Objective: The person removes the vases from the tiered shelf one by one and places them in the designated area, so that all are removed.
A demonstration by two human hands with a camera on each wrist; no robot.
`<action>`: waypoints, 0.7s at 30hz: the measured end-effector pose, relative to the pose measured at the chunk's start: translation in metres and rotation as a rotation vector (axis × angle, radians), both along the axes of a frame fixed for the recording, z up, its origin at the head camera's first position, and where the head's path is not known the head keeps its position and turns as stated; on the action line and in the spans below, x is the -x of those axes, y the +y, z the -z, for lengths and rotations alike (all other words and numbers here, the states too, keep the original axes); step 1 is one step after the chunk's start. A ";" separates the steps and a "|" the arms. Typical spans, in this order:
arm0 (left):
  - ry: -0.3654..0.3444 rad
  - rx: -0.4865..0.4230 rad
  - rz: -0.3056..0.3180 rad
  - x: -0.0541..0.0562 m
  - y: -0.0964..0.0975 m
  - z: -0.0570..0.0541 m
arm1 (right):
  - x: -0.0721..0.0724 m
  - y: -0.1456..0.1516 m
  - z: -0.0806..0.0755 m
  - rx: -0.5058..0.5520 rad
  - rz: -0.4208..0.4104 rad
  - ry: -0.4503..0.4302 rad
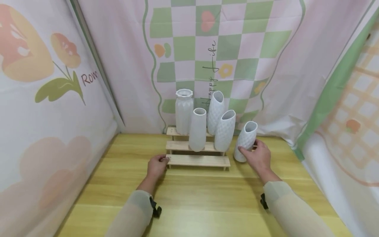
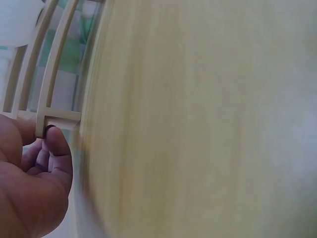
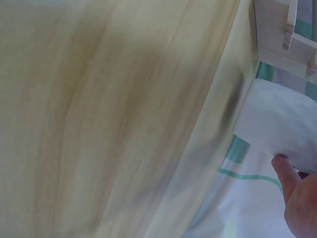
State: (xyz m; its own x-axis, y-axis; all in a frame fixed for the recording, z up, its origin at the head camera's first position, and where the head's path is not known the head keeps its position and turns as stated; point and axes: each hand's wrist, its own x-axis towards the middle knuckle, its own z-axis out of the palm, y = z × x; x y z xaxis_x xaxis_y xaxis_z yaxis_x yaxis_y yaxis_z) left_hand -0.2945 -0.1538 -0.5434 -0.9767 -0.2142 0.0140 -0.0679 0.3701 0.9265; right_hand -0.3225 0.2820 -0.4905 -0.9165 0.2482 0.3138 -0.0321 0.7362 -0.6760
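Note:
My right hand (image 1: 260, 158) grips a white textured vase (image 1: 245, 140) with a slanted mouth, just right of a stepped wooden rack (image 1: 196, 160). In the right wrist view the thumb lies along the vase's side (image 3: 272, 116); whether its base touches the table I cannot tell. At the rack's left front corner, my left hand (image 1: 157, 166) pinches the end of the lowest step between thumb and fingers, as the left wrist view also shows on the rack (image 2: 52, 79). The lowest step carries nothing.
On the middle step stand a smooth white vase (image 1: 197, 131) and a textured one (image 1: 225, 131). The top step holds a ruffled-rim vase (image 1: 184, 113) and another slanted-mouth vase (image 1: 216, 113). Printed curtains (image 1: 130, 82) surround the wooden table (image 1: 201, 200) on the back and sides.

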 end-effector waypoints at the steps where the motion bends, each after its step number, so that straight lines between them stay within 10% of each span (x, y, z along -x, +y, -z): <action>1: -0.001 -0.002 -0.002 0.000 0.000 0.000 | 0.001 0.000 0.000 -0.001 0.003 -0.001; 21: -0.023 -0.008 0.005 -0.004 0.001 -0.003 | 0.018 0.006 0.006 -0.013 -0.018 -0.011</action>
